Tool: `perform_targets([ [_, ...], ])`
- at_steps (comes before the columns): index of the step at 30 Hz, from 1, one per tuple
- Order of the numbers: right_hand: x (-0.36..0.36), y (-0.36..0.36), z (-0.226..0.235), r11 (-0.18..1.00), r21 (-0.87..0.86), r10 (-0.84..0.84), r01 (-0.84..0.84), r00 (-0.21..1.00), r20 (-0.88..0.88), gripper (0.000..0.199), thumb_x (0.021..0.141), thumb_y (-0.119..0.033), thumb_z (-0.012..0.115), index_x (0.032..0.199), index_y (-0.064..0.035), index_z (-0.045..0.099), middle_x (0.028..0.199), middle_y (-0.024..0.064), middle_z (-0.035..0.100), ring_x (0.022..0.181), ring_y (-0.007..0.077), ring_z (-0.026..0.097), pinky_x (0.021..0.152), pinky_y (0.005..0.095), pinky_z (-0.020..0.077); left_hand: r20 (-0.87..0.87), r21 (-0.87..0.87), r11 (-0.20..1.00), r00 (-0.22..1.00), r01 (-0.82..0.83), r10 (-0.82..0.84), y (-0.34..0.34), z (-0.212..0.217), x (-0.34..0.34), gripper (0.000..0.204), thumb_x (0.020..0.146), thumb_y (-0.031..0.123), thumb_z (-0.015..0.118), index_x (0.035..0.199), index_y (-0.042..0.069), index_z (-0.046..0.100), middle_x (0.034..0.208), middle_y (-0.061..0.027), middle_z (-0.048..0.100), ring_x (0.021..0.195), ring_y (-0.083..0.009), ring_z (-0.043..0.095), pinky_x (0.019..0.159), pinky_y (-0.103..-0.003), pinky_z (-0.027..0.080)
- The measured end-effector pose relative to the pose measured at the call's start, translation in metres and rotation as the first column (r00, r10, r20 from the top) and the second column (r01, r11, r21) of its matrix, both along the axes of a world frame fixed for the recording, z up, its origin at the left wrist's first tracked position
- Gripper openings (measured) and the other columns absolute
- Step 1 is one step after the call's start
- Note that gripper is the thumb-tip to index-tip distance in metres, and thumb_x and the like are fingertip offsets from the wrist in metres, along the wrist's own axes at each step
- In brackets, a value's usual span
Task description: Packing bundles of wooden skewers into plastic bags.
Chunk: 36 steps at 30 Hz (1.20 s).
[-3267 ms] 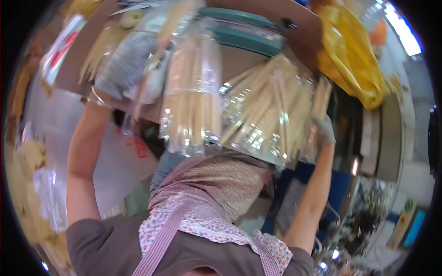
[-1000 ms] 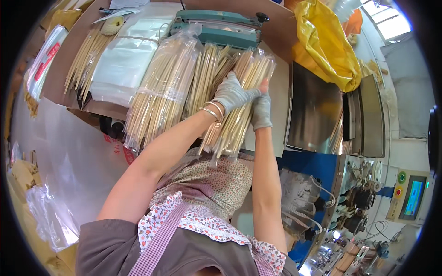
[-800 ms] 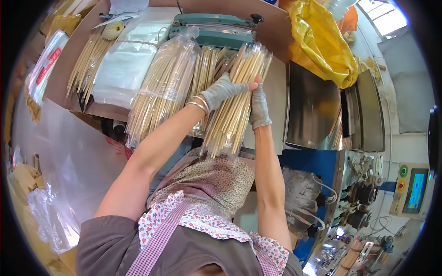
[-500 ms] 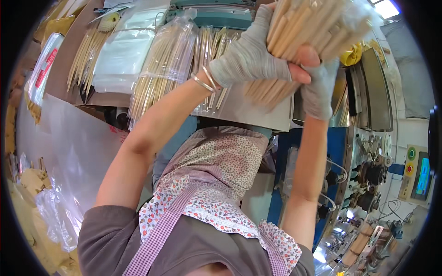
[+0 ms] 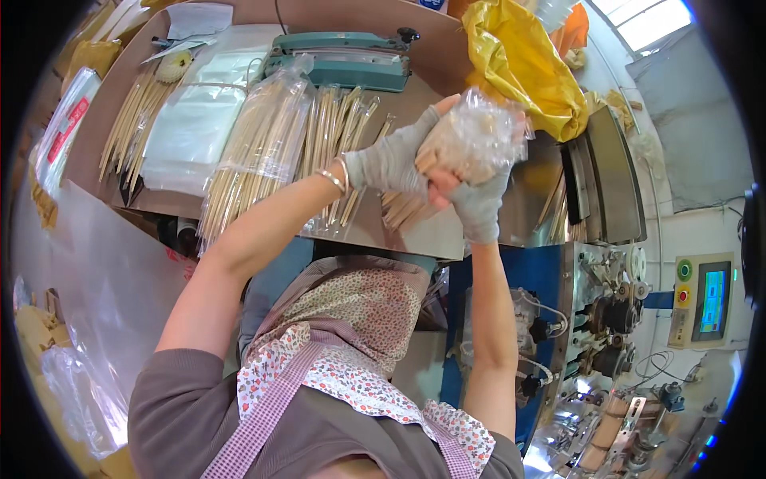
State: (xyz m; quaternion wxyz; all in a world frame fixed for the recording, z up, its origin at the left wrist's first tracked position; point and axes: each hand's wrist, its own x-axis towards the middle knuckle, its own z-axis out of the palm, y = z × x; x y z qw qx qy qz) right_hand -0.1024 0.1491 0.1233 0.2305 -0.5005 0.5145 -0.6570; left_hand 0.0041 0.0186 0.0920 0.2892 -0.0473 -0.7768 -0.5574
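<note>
Both my hands wear grey fingerless coverings and grip one bundle of pale wooden sticks (image 5: 467, 152), whose far end is wrapped in clear crinkled plastic. My left hand (image 5: 395, 160) wraps it from the left, with bangles at that wrist. From the right and below, my right hand (image 5: 481, 206) closes on it, its thumb near the left one. The bundle is tilted and raised over the table. More wooden sticks (image 5: 405, 212) show just beneath it. Left of my hands lie thin sticks in clear wrapping (image 5: 327, 128) and a clear bag full of sticks (image 5: 259, 144).
A teal bag sealer (image 5: 343, 68) stands at the back of the cardboard-lined table. A stack of clear plastic bags (image 5: 187, 140) and loose sticks (image 5: 132, 120) lie left. A yellow plastic bag (image 5: 527, 68) is beyond my hands. At right stand machinery (image 5: 606, 319) and a control panel (image 5: 702, 299).
My hands have drawn the stick bundle lower and to the left in view, and its plastic-wrapped end now shows. The view has tilted, revealing more of the sealer and the yellow bag.
</note>
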Motion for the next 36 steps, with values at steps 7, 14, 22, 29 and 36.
perform_targets([
  [7, 0.068, 0.035, 0.036, 0.997, 0.057, -0.051, 0.048, 0.997, 0.053, 0.121, 0.062, -0.028, 0.085, 0.15, -0.0112, 0.003, 0.139, 0.0114, 0.037, 0.121, 0.025, 0.045, 0.102, 0.0381, 0.0397, 0.129, 0.482, 0.847, 0.938, 0.224, -0.321, 0.053, 0.026, 0.087, 0.065, 0.077, 0.027, 0.076, 0.129, 0.003, 0.046, 0.114, -0.0097, 0.06, 0.101, -0.0176, 0.058, 0.091, -0.031, 0.045],
  [14, 0.076, 0.052, -0.012, 0.75, 0.429, 0.365, -0.504, 0.856, 0.367, 0.043, 0.071, -0.028, 0.08, 0.102, -0.0019, 0.065, 0.101, 0.0095, 0.064, 0.095, 0.0152, 0.059, 0.083, 0.0288, 0.0474, 0.736, 0.258, 0.932, 0.677, -0.254, -0.02, 0.127, -0.007, 0.14, 0.114, 0.06, 0.056, 0.079, 0.134, -0.011, 0.024, 0.113, -0.0301, 0.056, 0.108, -0.0338, 0.058, 0.091, -0.035, 0.046],
  [22, 0.12, 0.048, -0.011, 0.802, 0.385, 0.255, -0.457, 0.845, 0.47, 0.026, 0.07, -0.026, 0.071, 0.071, -0.0042, 0.058, 0.072, 0.0041, 0.058, 0.07, 0.0133, 0.053, 0.067, 0.0256, 0.0432, 0.288, -0.483, 0.631, 0.571, -0.607, 0.769, -0.082, -0.032, 0.274, 0.021, 0.08, 0.021, 0.065, 0.098, 0.011, 0.06, 0.097, -0.0117, 0.06, 0.087, -0.0284, 0.06, 0.08, -0.036, 0.046],
  [29, 0.123, 0.044, -0.005, 0.773, 0.445, 0.235, -0.453, 0.855, 0.463, 0.025, 0.068, -0.024, 0.07, 0.072, -0.0032, 0.058, 0.073, 0.0062, 0.061, 0.071, 0.014, 0.056, 0.068, 0.0259, 0.0444, 0.205, -0.677, 0.508, 0.527, -0.532, 0.825, -0.172, -0.075, 0.336, 0.018, 0.082, 0.023, 0.063, 0.081, 0.006, 0.066, 0.091, -0.0091, 0.062, 0.089, -0.027, 0.059, 0.082, -0.035, 0.045],
  [36, 0.098, 0.043, -0.031, 0.784, 0.375, 0.271, -0.494, 0.817, 0.509, 0.023, 0.071, -0.023, 0.067, 0.075, -0.0027, 0.058, 0.076, 0.0075, 0.06, 0.073, 0.0158, 0.056, 0.069, 0.028, 0.0452, 0.31, -0.238, 0.521, 0.444, -0.82, 0.84, -0.147, -0.037, 0.283, 0.017, 0.089, 0.019, 0.061, 0.091, 0.003, 0.069, 0.082, -0.0023, 0.068, 0.077, -0.0114, 0.06, 0.072, -0.028, 0.046],
])
